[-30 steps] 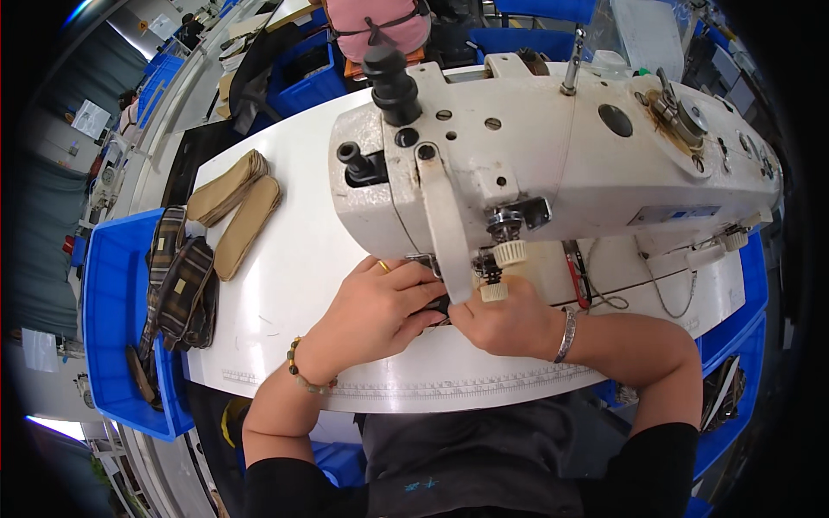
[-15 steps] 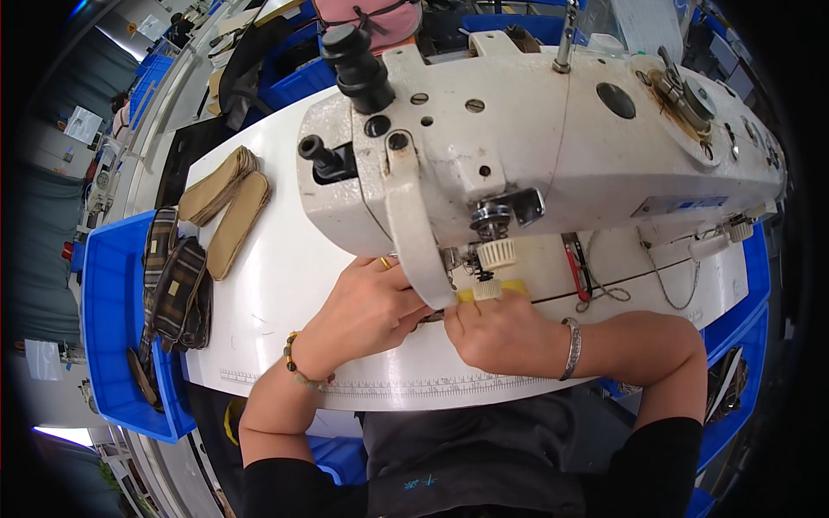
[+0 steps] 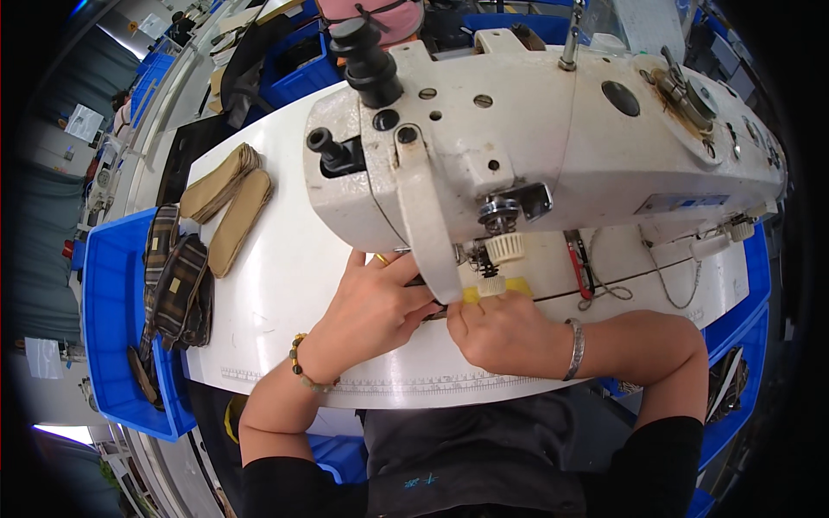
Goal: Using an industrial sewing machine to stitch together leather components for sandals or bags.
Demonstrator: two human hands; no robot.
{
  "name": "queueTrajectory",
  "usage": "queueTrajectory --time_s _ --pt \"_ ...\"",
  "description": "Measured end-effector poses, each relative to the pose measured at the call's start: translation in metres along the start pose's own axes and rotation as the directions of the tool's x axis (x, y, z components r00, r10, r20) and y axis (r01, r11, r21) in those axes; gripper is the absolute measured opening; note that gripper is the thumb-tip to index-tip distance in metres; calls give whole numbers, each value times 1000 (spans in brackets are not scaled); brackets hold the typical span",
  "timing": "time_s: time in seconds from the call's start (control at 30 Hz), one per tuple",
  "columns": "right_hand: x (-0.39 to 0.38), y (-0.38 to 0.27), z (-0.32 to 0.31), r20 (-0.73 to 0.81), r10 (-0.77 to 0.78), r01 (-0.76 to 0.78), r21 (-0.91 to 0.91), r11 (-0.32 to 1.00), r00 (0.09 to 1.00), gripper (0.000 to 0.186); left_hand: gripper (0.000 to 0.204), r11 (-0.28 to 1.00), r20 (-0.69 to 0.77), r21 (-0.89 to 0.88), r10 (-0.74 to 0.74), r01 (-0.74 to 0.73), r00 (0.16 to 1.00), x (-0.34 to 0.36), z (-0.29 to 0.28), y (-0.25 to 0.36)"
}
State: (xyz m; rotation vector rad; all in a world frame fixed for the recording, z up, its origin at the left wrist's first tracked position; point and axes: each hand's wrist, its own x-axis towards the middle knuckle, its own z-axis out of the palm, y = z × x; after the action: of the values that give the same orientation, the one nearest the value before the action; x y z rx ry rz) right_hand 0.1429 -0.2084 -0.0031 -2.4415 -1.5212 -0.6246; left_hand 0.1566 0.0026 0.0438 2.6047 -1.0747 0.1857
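Both hands, left hand point(image 3: 376, 302) and right hand point(image 3: 496, 332), are pressing fingers flat, guiding a small dark workpiece point(image 3: 432, 309), mostly hidden, beneath the sewing machine point(image 3: 553, 147) needle, ideally steadily.

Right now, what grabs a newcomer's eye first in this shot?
The big white sewing machine fills the upper middle of the white table. Beneath its head, the left hand and right hand press together around a piece that is mostly hidden by them, beside a yellow bit. At the left, tan flat pieces lie stacked on the table, and dark striped pieces fill a blue bin.
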Motion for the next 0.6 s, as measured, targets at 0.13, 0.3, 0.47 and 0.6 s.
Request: queueTrajectory --time_s 0.13,0.3,0.47,0.6 --pt "7 9 -3 62 34 -34 0 999 997 10 22 991 -96 -132 -33 20 995 2 11 -15" --pt "7 20 12 -1 57 -57 -5 998 998 13 17 991 -117 -100 -100 89 988 5 16 -23" --pt "5 29 35 -115 91 -87 43 995 989 16 23 917 -44 -319 -266 239 963 6 16 -29" --pt "7 35 38 -74 261 -245 178 953 963 16 22 830 -17 -489 -316 268 949 6 24 -37"
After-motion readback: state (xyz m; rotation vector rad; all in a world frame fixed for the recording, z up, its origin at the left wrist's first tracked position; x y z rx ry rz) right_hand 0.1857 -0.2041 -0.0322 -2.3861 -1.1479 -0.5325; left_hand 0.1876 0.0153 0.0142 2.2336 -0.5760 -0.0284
